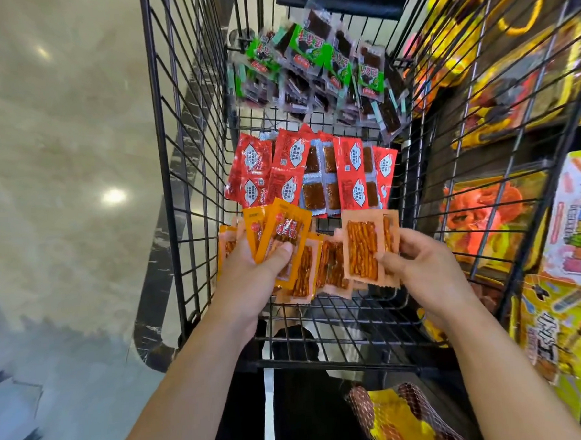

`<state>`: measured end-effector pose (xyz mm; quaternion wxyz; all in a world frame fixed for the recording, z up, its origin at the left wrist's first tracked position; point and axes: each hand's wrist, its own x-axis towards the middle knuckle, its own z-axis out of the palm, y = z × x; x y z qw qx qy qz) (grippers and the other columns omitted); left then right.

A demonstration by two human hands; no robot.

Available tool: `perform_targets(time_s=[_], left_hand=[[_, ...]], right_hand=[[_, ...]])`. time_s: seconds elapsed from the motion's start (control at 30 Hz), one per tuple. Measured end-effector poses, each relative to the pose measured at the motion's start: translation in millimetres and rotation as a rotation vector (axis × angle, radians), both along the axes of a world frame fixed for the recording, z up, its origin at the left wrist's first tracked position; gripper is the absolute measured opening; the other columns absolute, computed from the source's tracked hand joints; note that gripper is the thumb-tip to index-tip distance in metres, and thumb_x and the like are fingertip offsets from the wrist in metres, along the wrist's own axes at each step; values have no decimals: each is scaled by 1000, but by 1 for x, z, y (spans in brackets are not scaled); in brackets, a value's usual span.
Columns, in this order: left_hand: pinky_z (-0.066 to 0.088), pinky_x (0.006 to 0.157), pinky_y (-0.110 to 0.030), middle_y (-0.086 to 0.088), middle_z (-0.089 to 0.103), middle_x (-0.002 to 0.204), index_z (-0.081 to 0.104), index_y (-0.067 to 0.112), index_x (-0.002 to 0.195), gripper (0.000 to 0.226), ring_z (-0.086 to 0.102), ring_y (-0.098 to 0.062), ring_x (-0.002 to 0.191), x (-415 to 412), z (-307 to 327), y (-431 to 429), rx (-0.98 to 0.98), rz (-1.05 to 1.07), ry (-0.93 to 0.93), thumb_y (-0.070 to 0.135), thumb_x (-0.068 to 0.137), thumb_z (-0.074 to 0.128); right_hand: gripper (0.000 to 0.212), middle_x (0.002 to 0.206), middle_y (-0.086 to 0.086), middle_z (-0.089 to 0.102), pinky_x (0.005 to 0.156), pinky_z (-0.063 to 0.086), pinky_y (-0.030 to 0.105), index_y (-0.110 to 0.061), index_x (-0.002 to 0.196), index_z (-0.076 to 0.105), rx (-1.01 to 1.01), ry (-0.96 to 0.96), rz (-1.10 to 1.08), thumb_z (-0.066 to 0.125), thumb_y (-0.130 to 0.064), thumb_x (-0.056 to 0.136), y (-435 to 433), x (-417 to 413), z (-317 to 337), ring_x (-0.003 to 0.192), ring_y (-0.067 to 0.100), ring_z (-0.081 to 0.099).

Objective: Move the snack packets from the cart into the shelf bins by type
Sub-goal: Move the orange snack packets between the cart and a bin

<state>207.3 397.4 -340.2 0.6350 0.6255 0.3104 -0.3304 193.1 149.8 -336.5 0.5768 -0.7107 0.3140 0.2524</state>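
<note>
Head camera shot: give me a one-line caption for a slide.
Left hand and right hand each grip orange packets in a wire cart that also holds red packets and green packets.

Black wire cart [192, 178] open from above, tall mesh sides block left and right; green foil packets [307, 47], red foil packets [256, 164], orange plastic packets [331, 261] cover its floor, bare wire only at near end.

Forearms [196, 376] bare up to frame edge; black garment [302, 407] below (white vertical stripe [269, 416]).
</note>
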Motion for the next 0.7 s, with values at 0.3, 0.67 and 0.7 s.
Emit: perform_targets(time_s=[0.3,0.67,0.7], left_hand=[[55,98,-53,5,78,120,75,48,109,18,76,-15,110,5,11,-8,-264,48,45,54,93,69],[63,83,-45,2,80,114,74,39,112,30,78,-19,107,1,0,-8,-173,50,-5,30,86,84],[63,84,-46,2,80,114,74,38,111,29,78,-19,106,1,-1,-6,-172,78,2,29,84,84]], right_hand=[[33,120,15,74,87,60,55,-13,130,63,465,-4,-42,64,-6,98,33,9,7,109,36,73],[31,107,-2,77,73,63,31,-28,117,67,276,-58,0,80,-25,89,53,4,-5,97,19,77],[31,105,-3,78,72,62,26,-28,116,67,212,-40,-19,81,-29,88,45,5,-10,96,16,77]])
